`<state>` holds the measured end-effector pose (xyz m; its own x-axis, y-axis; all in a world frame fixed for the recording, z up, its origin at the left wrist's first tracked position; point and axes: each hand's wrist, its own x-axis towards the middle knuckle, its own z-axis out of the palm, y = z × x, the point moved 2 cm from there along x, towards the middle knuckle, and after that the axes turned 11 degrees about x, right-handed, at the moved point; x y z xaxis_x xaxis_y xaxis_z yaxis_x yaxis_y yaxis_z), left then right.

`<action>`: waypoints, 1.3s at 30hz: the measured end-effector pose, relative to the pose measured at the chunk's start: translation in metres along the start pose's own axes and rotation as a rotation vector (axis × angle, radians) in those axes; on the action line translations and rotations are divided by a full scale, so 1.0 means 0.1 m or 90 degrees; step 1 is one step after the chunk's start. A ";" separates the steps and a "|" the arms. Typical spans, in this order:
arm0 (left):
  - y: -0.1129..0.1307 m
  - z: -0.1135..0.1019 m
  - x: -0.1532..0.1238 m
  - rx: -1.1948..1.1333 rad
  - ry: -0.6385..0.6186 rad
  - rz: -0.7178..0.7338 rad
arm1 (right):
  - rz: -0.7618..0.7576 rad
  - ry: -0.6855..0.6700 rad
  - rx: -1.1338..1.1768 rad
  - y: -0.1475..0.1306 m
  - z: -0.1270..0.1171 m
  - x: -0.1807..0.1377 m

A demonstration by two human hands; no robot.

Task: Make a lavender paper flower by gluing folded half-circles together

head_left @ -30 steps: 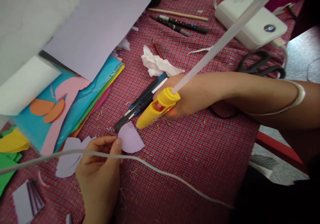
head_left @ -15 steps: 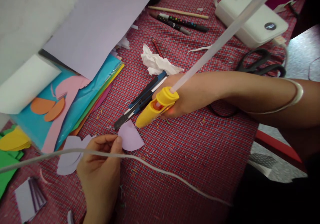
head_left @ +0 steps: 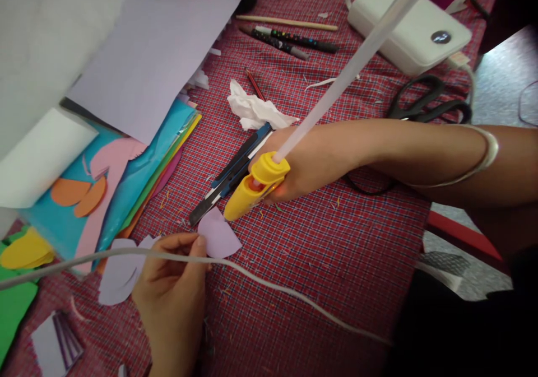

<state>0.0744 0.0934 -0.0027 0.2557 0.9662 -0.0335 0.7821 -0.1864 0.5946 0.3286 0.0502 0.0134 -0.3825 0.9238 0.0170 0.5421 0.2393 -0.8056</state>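
Note:
Between thumb and forefinger, my left hand (head_left: 174,293) pinches a small lilac paper petal shape (head_left: 219,236) by its left edge. My right hand (head_left: 313,156) is wrapped round a yellow hot glue gun (head_left: 240,198), its fingers mostly hidden. A long translucent glue stick (head_left: 351,66) juts from the gun's back, and a small orange light glows at its side. The gun's front end is close to the petal's upper edge; I cannot tell whether they touch. Just beyond lies a blue and black utility knife (head_left: 237,167). More lilac cut-outs (head_left: 115,279) rest left of my left hand.
A white cable (head_left: 290,291) crosses in front of my left hand. Black scissors (head_left: 424,105), a white power bank (head_left: 414,27), crumpled tissue (head_left: 256,108) and markers (head_left: 298,40) lie farther back. Left are coloured sheets (head_left: 168,136), a pink cut-out (head_left: 105,198) and yellow pieces (head_left: 27,248).
The whole view has shifted slightly, with the far objects a little to the left. Both hands keep their grips, and the glue gun stays near the petal's upper edge.

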 end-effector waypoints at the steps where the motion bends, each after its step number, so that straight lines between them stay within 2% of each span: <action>1: 0.00 0.00 0.00 0.003 -0.001 0.005 | 0.001 -0.002 -0.003 0.00 0.00 0.00; 9: -0.03 0.01 0.00 -0.019 -0.008 0.032 | -0.011 0.004 0.003 0.00 0.00 0.00; 12: -0.06 0.01 -0.02 -0.012 0.012 0.065 | -0.023 0.004 0.020 -0.01 0.00 0.00; 14: -0.06 0.01 -0.04 0.021 0.047 0.156 | -0.026 0.006 0.030 -0.01 -0.01 0.00; 16: -0.03 0.03 -0.07 0.086 0.078 0.293 | -0.033 0.017 0.036 0.00 -0.02 0.00; 19: 0.06 0.10 -0.10 0.184 0.080 0.433 | -0.050 0.041 0.041 0.02 -0.05 -0.01; 21: 0.11 0.15 -0.10 0.222 0.065 0.452 | -0.052 0.047 0.040 0.03 -0.06 -0.01; 26: 0.16 0.24 -0.09 0.302 0.063 0.427 | -0.037 0.046 0.020 0.03 -0.05 -0.02; 31: 0.15 0.24 -0.10 0.312 0.062 0.432 | -0.021 0.036 0.006 0.02 -0.03 -0.01; 35: 0.12 0.16 -0.16 0.316 0.108 0.493 | -0.019 0.050 -0.039 0.02 -0.01 -0.01; 37: 0.11 0.12 -0.21 0.329 0.150 0.552 | -0.029 0.060 -0.053 0.02 0.01 0.00; 39: 0.10 0.10 -0.25 0.332 0.159 0.615 | -0.028 0.066 -0.059 0.02 0.02 0.01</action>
<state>0.0820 0.0660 -0.0042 0.8077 0.3734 0.4562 0.4741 -0.8713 -0.1263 0.3278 0.0508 0.0110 -0.3311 0.9365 0.1157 0.5955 0.3025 -0.7442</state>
